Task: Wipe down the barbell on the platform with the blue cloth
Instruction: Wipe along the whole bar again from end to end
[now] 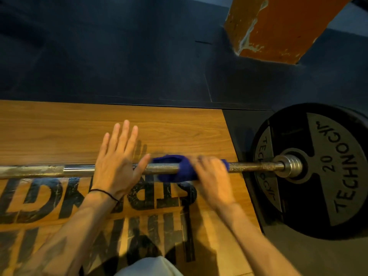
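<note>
Barbell (79, 170), rusted and worn in patches, is laid across a wooden lifting platform (59, 124) printed with large black lettering, and is seen from above. Left of the left hand, a scuffed stretch of the shaft is shown. The left hand (117, 162) is laid flat over the bar with fingers straight and spread, nothing being gripped; a thin black band (103, 193) is worn at its wrist. Just right of that hand's thumb, the blue cloth (173, 170) is wrapped around the shaft. The right hand (213, 176), blurred by motion, is curled over the cloth and the bar, the cloth being gripped against the shaft. Right of that hand, pitted, rust-speckled steel is exposed up to the collar (288, 166). At the bar's end, a black 20 weight plate (322, 172) marked TECHNOGYM is mounted, resting on dark rubber flooring (119, 56). Beyond the right hand, an orange column (278, 26) with chipped paint is seen.
</note>
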